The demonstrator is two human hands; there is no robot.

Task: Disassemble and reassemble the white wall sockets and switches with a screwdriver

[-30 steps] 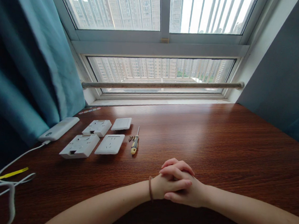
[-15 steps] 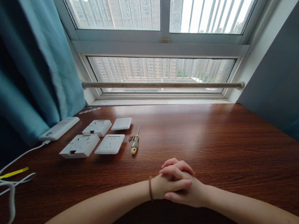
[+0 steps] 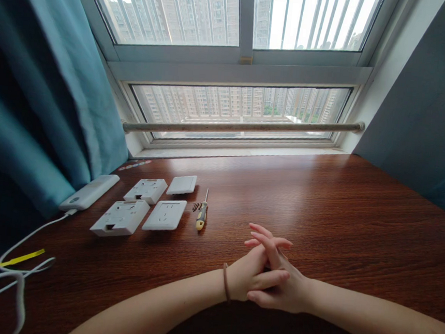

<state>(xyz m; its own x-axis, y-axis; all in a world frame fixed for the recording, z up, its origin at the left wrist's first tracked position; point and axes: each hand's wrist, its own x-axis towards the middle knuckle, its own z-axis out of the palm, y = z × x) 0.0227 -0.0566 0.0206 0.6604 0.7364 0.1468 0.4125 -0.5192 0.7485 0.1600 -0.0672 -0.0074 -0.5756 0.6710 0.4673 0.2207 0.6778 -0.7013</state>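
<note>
Above the front of the wooden table, my left hand (image 3: 244, 277), with a brown band at its wrist, meets my right hand (image 3: 292, 287). Their fingers are loosely interlaced and stretched out, and neither hand holds an object. Nearest to them, up and to the left, lies a screwdriver (image 3: 201, 217) with a yellow and dark handle. Several small screws (image 3: 196, 206) lie beside its shaft. Left of these are a white socket panel (image 3: 164, 216) and a white switch panel (image 3: 182, 185). Two white mounting boxes (image 3: 119, 219) sit further left.
A white power bank (image 3: 90, 193) lies by the blue curtain (image 3: 57, 95). From it a white cable (image 3: 32, 233) with a yellow tie (image 3: 23, 257) runs down the left side. A rail (image 3: 241, 127) crosses the window behind the table (image 3: 320, 207).
My interlaced fingers have loosened and straightened, rising off the backs of the hands. The items on the table have not moved.
</note>
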